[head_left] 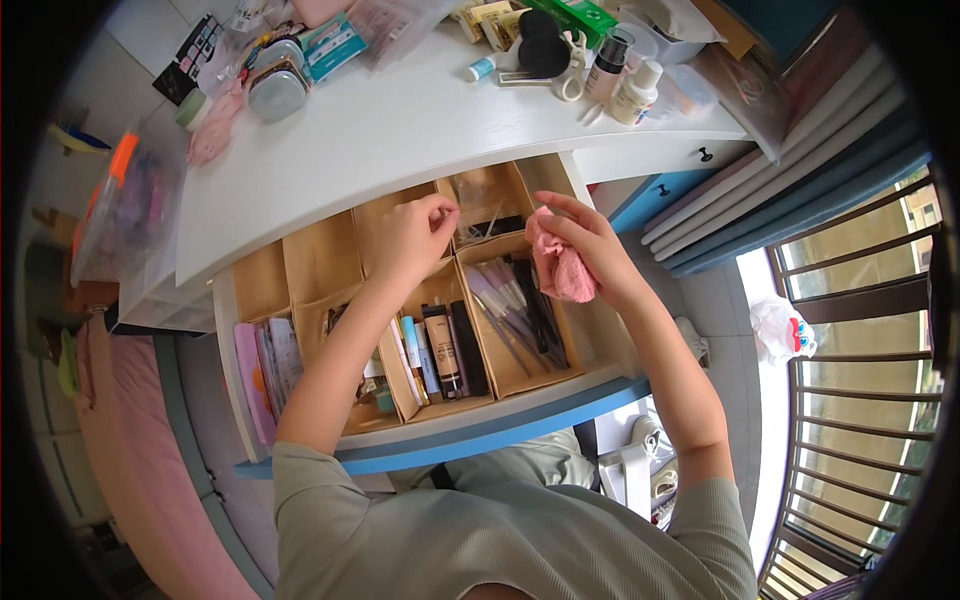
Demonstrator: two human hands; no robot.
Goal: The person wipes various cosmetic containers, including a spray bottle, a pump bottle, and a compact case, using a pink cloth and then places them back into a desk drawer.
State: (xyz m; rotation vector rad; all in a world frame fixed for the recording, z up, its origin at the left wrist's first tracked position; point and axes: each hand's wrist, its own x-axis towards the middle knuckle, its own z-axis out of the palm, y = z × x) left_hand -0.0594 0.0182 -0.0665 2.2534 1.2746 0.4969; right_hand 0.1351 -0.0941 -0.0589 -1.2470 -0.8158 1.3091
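A pulled-out drawer (628, 365) holds brown cardboard dividers (322, 262). Over its back compartments my left hand (425, 232) is closed, fingertips pressed together; whatever they may hold is too small to make out. On the right side, my right hand (590, 245) grips a crumpled pink cloth (562, 262) above the divider edge. Makeup brushes (515, 310) lie in the compartment below that cloth. Left of them stand a foundation tube (441, 345) and several slim pens and tubes. Small clear items (480, 205) and a dark strip (492, 228) lie in a back compartment.
The white desktop (350, 150) overhangs the drawer's back. On it stand bottles (636, 92), black puffs (543, 45), jars (277, 92) and packets. Flat packets (268, 365) fill the drawer's front-left compartment. Curtains (790, 165) and a barred window (860, 350) are at right.
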